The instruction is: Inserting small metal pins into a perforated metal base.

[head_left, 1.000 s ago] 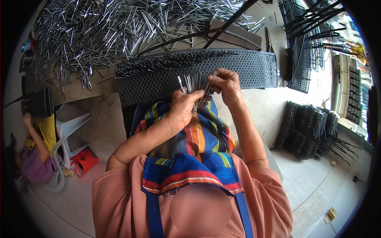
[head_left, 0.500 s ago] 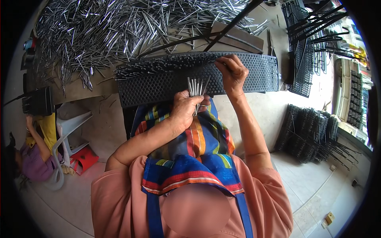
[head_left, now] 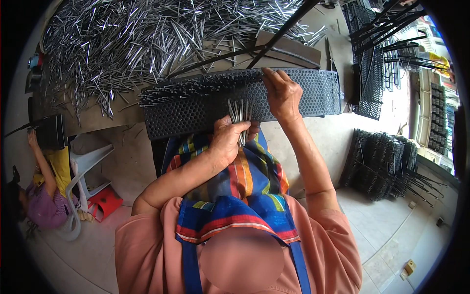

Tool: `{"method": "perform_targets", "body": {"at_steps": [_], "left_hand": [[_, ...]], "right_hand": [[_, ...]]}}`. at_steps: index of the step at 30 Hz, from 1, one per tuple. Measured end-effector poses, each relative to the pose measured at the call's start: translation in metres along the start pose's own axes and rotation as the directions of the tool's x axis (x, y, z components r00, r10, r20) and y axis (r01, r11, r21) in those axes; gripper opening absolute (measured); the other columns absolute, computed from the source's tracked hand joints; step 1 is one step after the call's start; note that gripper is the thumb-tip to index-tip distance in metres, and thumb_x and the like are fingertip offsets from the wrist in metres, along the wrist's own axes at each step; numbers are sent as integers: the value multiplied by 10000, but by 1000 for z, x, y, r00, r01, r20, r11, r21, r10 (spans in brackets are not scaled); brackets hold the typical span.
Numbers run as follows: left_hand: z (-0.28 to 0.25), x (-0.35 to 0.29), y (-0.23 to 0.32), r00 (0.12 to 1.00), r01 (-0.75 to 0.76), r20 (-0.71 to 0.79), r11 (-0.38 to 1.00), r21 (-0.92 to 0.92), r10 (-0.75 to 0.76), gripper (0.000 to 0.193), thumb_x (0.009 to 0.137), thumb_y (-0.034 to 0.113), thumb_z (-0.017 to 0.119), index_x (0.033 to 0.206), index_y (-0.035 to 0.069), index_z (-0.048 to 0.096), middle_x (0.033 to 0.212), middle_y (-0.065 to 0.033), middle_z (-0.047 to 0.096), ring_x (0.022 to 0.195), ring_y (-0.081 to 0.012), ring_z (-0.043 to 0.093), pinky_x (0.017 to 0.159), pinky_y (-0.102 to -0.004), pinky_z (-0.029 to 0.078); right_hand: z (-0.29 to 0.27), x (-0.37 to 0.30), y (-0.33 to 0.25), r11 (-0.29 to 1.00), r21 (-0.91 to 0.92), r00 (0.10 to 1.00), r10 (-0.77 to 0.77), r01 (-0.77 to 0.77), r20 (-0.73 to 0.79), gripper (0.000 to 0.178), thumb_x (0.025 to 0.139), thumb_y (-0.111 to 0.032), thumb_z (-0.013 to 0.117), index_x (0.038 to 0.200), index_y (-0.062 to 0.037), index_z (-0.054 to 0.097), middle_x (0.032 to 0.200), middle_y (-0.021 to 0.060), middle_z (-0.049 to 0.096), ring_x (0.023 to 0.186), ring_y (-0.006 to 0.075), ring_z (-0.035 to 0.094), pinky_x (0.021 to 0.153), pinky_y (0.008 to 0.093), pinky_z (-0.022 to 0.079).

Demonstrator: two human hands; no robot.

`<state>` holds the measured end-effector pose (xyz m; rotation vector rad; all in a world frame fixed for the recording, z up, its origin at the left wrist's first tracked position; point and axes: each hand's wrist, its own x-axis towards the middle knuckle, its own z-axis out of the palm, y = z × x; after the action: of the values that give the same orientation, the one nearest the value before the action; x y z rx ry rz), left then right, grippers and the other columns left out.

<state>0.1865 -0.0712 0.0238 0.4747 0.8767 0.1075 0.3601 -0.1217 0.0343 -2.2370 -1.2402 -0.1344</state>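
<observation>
A long dark perforated metal plate (head_left: 303, 95) lies across in front of me, full of small holes. Thin metal pins (head_left: 196, 84) stand packed along the far side of its left half. My left hand (head_left: 229, 138) is closed round a bunch of slim silvery pins (head_left: 240, 111), held upright near the plate's front edge. At the end of the pin rows, my right hand (head_left: 284, 94) is pinched over the plate's far edge. What sits between its fingertips is too small to make out.
A large heap of loose silvery pins (head_left: 127, 39) covers the table (head_left: 93, 109) beyond the plate. Dark bars (head_left: 284, 36) cross over it. Black perforated racks (head_left: 379, 164) stand on the floor at right. Another person (head_left: 46, 196) sits at left by a pale chair (head_left: 90, 159).
My right hand has shifted slightly left and its pinched fingers now reach the end of the pin rows. The pins in my left hand have fanned a little. The person at left has raised an arm.
</observation>
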Motion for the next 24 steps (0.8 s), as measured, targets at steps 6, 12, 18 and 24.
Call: {"method": "perform_targets", "body": {"at_steps": [6, 12, 18, 24], "left_hand": [[4, 2, -1, 1000, -8, 7, 1000, -24, 8, 152, 862, -12, 583, 1007, 7, 623, 874, -132, 707, 747, -214, 696, 639, -305, 548], [5, -3, 1, 1000, -13, 15, 1000, -22, 14, 145, 860, -14, 584, 1000, -7, 623, 878, -135, 705, 750, -220, 695, 649, -309, 547], [6, -4, 1, 1000, -5, 22, 1000, -25, 6, 142, 855, -15, 591, 991, -5, 632, 883, -126, 707, 753, -212, 690, 658, -312, 545], [5, -4, 1, 999, -16, 38, 999, -29, 17, 141, 852, -18, 592, 982, 0, 643, 876, -119, 706, 753, -208, 689, 658, -311, 543]], "right_hand": [[-1, 4, 5, 998, 57, 993, 10, -17, 121, 248, 890, -148, 638, 1134, -138, 684, 949, 127, 706, 792, 337, 685, 630, 384, 538], [5, 1, 12, 965, 250, 996, -89, 80, 26, 234, 896, -103, 625, 1120, -61, 677, 896, 189, 696, 765, 353, 687, 619, 392, 537], [-5, 10, 4, 999, 38, 977, 16, -24, 213, 349, 918, -146, 600, 1266, -118, 602, 702, 203, 645, 651, 385, 650, 566, 444, 488], [-10, 13, 10, 996, -64, 952, 82, -66, 295, 471, 924, -153, 586, 1386, -184, 499, 674, 198, 636, 629, 399, 630, 557, 484, 466]]}}
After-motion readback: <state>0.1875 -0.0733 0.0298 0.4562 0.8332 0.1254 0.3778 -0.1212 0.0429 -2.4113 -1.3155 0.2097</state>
